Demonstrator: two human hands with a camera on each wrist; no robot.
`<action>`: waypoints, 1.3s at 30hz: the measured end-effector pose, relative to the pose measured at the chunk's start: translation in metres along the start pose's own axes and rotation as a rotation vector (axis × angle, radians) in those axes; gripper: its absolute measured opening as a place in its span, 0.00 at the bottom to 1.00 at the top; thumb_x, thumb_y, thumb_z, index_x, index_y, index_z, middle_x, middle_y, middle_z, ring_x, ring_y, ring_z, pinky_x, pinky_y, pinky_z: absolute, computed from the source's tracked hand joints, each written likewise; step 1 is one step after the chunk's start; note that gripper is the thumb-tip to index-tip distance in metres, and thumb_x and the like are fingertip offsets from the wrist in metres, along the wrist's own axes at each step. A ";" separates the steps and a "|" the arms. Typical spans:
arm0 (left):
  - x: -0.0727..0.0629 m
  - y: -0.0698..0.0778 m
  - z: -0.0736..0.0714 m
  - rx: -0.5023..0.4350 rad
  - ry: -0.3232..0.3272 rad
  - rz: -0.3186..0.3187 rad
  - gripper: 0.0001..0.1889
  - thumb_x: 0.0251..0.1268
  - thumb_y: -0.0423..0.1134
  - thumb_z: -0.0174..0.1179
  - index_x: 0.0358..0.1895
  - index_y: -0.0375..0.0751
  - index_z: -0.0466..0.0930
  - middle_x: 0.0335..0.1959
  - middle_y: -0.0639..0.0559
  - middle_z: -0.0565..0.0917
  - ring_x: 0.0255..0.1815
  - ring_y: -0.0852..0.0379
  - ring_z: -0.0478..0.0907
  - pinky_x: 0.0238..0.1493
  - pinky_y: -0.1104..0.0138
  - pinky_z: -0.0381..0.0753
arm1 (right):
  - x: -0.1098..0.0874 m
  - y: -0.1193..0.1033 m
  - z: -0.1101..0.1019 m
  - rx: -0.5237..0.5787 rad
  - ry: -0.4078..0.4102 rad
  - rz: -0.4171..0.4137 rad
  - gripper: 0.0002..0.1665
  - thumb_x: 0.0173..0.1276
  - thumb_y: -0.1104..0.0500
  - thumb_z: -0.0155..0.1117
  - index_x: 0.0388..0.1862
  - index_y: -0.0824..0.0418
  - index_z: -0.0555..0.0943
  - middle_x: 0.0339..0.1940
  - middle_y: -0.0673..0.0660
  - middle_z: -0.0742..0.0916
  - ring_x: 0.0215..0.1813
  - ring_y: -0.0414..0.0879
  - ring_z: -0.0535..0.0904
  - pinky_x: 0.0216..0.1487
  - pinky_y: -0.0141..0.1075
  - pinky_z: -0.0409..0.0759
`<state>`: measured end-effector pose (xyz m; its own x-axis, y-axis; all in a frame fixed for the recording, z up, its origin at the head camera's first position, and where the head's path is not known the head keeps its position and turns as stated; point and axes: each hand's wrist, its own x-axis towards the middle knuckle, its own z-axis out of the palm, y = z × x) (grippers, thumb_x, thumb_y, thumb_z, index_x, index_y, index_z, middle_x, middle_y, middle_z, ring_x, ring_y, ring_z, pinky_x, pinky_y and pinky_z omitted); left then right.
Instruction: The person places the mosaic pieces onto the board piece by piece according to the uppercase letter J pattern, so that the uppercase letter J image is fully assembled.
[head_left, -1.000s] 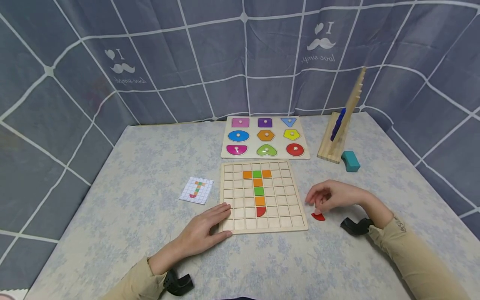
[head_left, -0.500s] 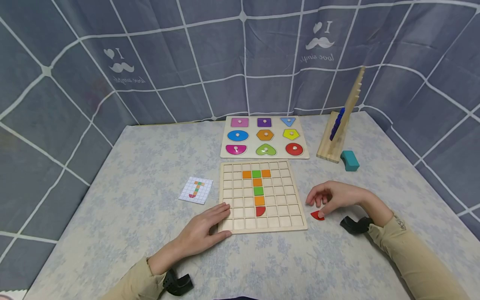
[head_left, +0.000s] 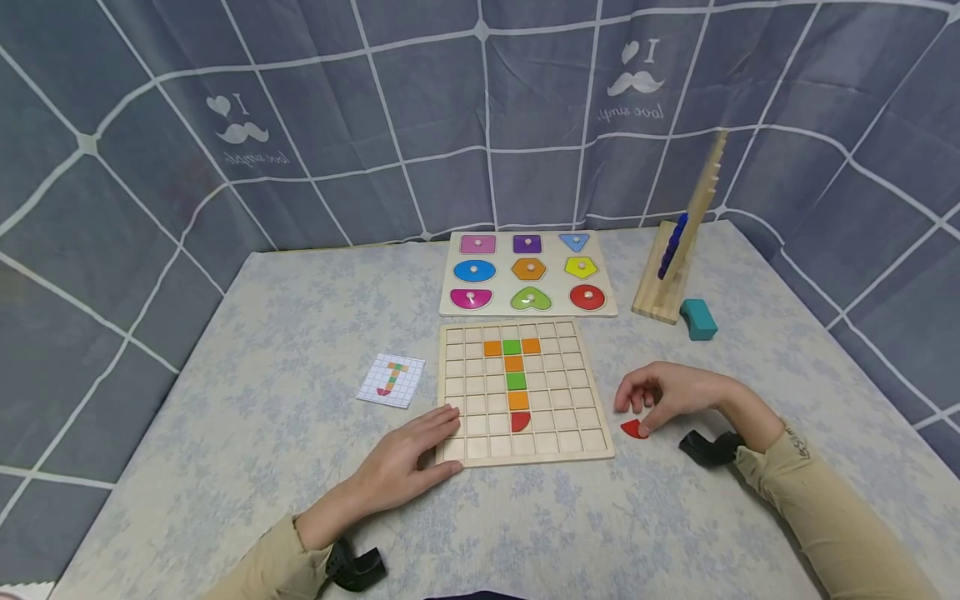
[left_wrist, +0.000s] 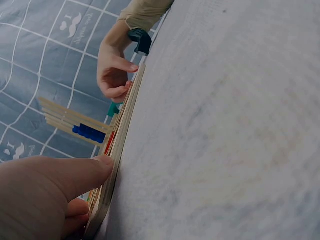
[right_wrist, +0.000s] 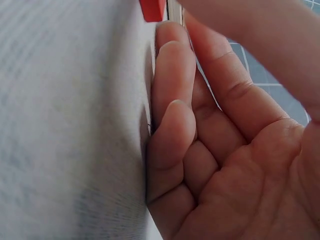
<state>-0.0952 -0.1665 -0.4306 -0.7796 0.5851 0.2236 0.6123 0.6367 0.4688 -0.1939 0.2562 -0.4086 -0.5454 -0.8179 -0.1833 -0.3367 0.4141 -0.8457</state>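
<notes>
A wooden grid board (head_left: pixel 566 400) lies on the table with orange and green square tiles set as a T. At the stem's foot sits a red quarter-circle tile (head_left: pixel 521 422). My left hand (head_left: pixel 408 462) rests on the board's left edge, thumb at the near corner and fingers on its frame. Right of the board, a second red quarter-circle tile (head_left: pixel 633 428) lies on the tablecloth. My right hand (head_left: pixel 675 398) touches that tile's right corner with the thumb, its other fingers loosely bent beside it. In the right wrist view, only part of the red tile (right_wrist: pixel 152 10) shows.
A pattern card (head_left: pixel 392 381) lies left of the board. Behind the board is a knobbed shape puzzle (head_left: pixel 502 283). A wooden stand with blue pieces (head_left: pixel 660 296) and a teal block (head_left: pixel 699 320) stand at the right. A grid-patterned curtain (head_left: pixel 427 108) surrounds the table.
The right thumb has shifted from over the loose red tile to its right corner, and the tile has turned slightly. The left hand has stayed on the board.
</notes>
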 end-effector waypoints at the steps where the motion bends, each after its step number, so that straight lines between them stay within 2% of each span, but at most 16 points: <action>1: 0.000 0.000 0.000 0.000 0.000 0.000 0.31 0.64 0.52 0.59 0.63 0.34 0.71 0.66 0.47 0.69 0.68 0.50 0.63 0.64 0.55 0.66 | 0.000 0.000 0.000 0.001 -0.003 0.002 0.17 0.54 0.61 0.73 0.43 0.63 0.81 0.30 0.57 0.81 0.31 0.43 0.74 0.31 0.31 0.76; 13: 0.000 -0.001 0.001 0.007 0.008 0.007 0.31 0.63 0.52 0.59 0.63 0.34 0.71 0.66 0.47 0.70 0.68 0.50 0.63 0.64 0.55 0.66 | 0.000 0.002 0.000 -0.003 -0.040 -0.032 0.13 0.56 0.62 0.71 0.41 0.61 0.82 0.29 0.61 0.80 0.30 0.41 0.72 0.31 0.32 0.76; 24: 0.000 -0.001 0.001 0.006 0.004 0.011 0.31 0.64 0.52 0.59 0.63 0.34 0.71 0.66 0.47 0.69 0.68 0.50 0.62 0.64 0.55 0.66 | 0.001 -0.001 0.002 -0.018 -0.049 0.021 0.10 0.55 0.63 0.71 0.37 0.59 0.82 0.27 0.56 0.80 0.28 0.38 0.70 0.28 0.31 0.75; 29: 0.000 -0.001 0.000 -0.005 -0.003 0.009 0.31 0.64 0.52 0.58 0.63 0.34 0.70 0.66 0.46 0.69 0.69 0.50 0.62 0.64 0.55 0.66 | 0.001 -0.006 0.000 -0.001 -0.085 0.051 0.09 0.54 0.63 0.72 0.34 0.59 0.81 0.27 0.50 0.80 0.26 0.37 0.71 0.27 0.30 0.75; 33: 0.000 0.000 0.000 -0.006 -0.005 0.006 0.31 0.64 0.52 0.58 0.64 0.34 0.70 0.66 0.46 0.69 0.69 0.50 0.62 0.64 0.55 0.66 | 0.001 -0.010 -0.002 0.019 -0.126 0.073 0.10 0.54 0.63 0.72 0.35 0.61 0.81 0.27 0.49 0.81 0.26 0.37 0.73 0.27 0.31 0.76; 39: 0.000 0.000 0.000 -0.007 -0.001 0.005 0.31 0.64 0.52 0.59 0.63 0.34 0.71 0.66 0.46 0.69 0.69 0.50 0.62 0.64 0.55 0.66 | 0.013 -0.016 -0.005 0.016 -0.154 0.050 0.09 0.57 0.61 0.70 0.37 0.61 0.82 0.26 0.48 0.81 0.27 0.37 0.73 0.28 0.30 0.76</action>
<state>-0.0955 -0.1665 -0.4305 -0.7761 0.5891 0.2249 0.6155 0.6301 0.4734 -0.1993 0.2409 -0.3953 -0.4368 -0.8485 -0.2987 -0.2990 0.4502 -0.8414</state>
